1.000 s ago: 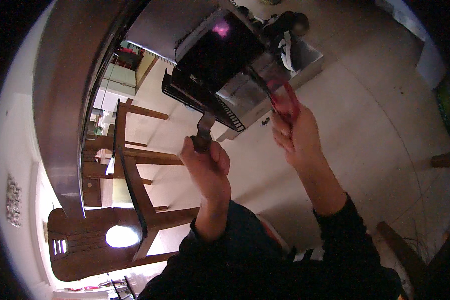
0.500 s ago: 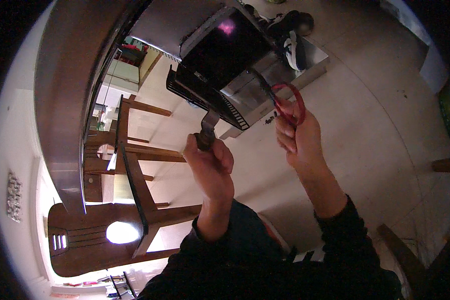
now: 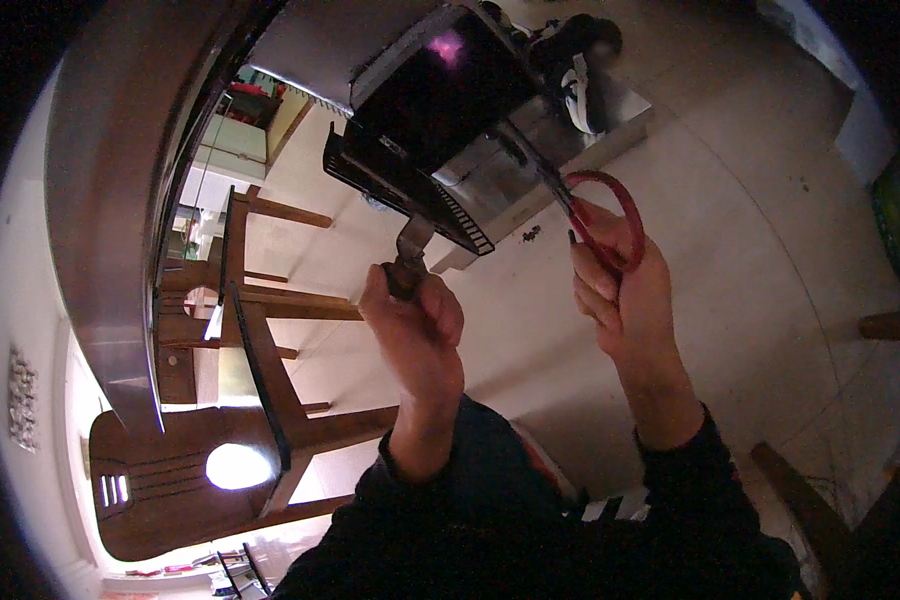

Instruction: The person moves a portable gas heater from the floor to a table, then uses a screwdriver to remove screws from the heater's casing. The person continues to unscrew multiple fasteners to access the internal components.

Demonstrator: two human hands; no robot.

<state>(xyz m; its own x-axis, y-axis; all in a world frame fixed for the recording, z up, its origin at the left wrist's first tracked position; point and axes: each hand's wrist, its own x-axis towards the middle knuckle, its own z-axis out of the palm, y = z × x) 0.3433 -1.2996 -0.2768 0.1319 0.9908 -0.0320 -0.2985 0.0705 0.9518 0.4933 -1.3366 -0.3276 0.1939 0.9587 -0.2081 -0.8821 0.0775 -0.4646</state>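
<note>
My left hand (image 3: 417, 335) is closed around a dark handle (image 3: 406, 268) whose flat metal end reaches up to the underside of a black boxy appliance (image 3: 432, 110). In my right hand (image 3: 625, 290) is a pair of red-handled scissors (image 3: 598, 215), fingers through the loops. The blades point up-left toward the silvery metal part (image 3: 490, 180) beneath the appliance. The two hands are held apart, both raised in front of me. Dark sleeves cover my forearms.
A wooden chair (image 3: 240, 400) stands at the left beside a curved metal table edge (image 3: 110, 220). A dark shoe with a white stripe (image 3: 575, 60) lies on the pale tiled floor (image 3: 750, 250). A wooden leg (image 3: 800, 500) shows at lower right.
My right hand has moved the scissors up and slightly right, nearer the appliance's metal underside. My left hand has stayed on the handle with little movement.
</note>
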